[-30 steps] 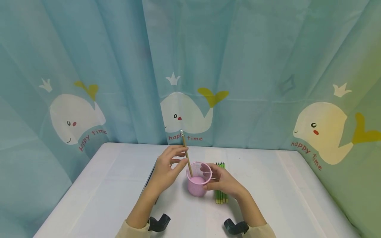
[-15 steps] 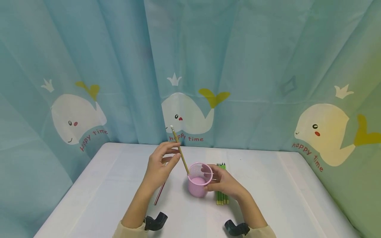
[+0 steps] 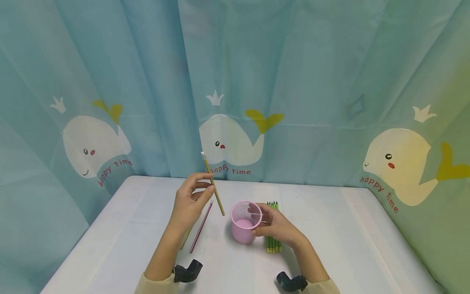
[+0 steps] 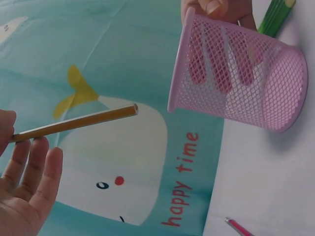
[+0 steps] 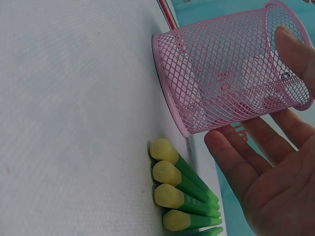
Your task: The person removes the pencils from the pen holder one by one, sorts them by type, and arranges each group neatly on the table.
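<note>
My left hand (image 3: 191, 202) pinches a gold pencil (image 3: 215, 191) between thumb and fingers, tilted, with its white eraser end up. The pencil's lower end hangs in the air left of a pink mesh pencil cup (image 3: 242, 232), apart from it. In the left wrist view, that end of the pencil (image 4: 113, 114) looks flat and unsharpened. The cup stands upright on the table, and its pink bottom shows inside. From the right, my right hand (image 3: 277, 224) holds the cup, thumb at the rim and fingers against the mesh (image 5: 221, 73).
Several green pencils (image 3: 273, 245) lie side by side beneath and beside my right hand. A dark red pencil (image 3: 201, 226) and a yellowish pencil (image 3: 186, 238) lie left of the cup. A whale-print curtain (image 3: 312, 81) hangs behind the white table (image 3: 349, 237).
My left hand has drawn the gold pencil up and left, from inside the cup to outside it. The pencils lying under that hand show more now. My right hand stays on the cup.
</note>
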